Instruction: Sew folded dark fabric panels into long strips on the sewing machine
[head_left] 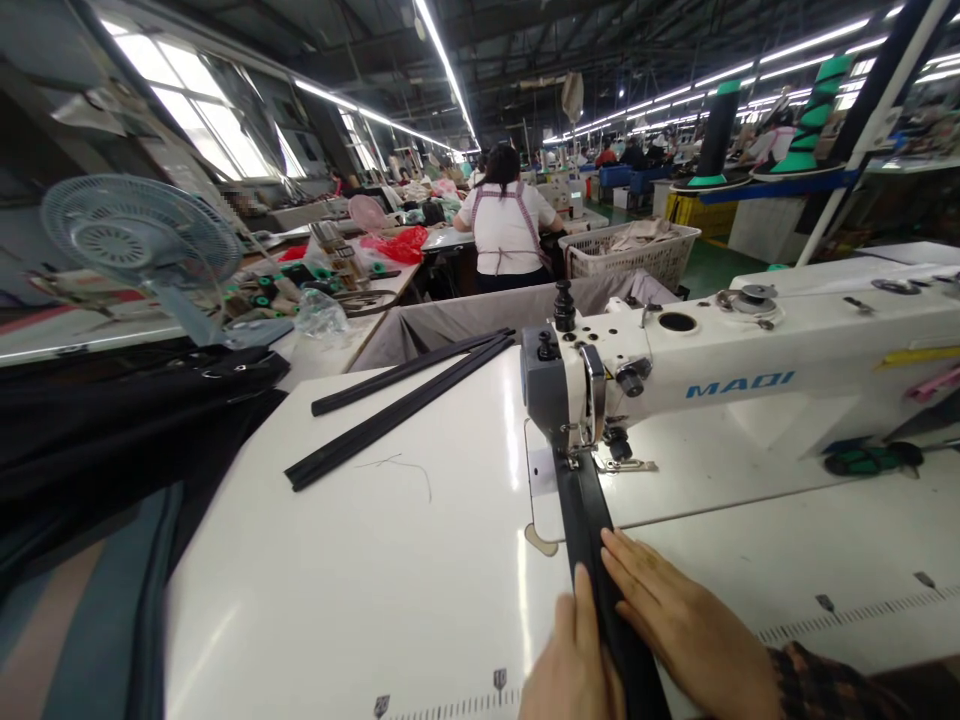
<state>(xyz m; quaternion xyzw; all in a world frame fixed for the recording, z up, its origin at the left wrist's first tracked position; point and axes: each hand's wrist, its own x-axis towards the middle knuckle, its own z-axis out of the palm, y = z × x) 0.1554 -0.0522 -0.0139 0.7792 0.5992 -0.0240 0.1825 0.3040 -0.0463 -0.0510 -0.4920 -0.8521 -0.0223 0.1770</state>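
Head view: the fingers of our right hand (686,610) lie straight, close together, along the right edge of a black strip (589,515); our left hand (566,665) is blurred at the other edge, and we cannot tell whether its fingers pinch. The strip runs under the needle area of a white sewing machine (720,345). On our glossy white worktop (420,580), ruler-marked near us, lie two more black strips (397,410) and loose thread (409,464). Beyond, we see a fan (112,243), a co-worker's back (510,230), a basket (656,265) and long ceiling lights (446,62).
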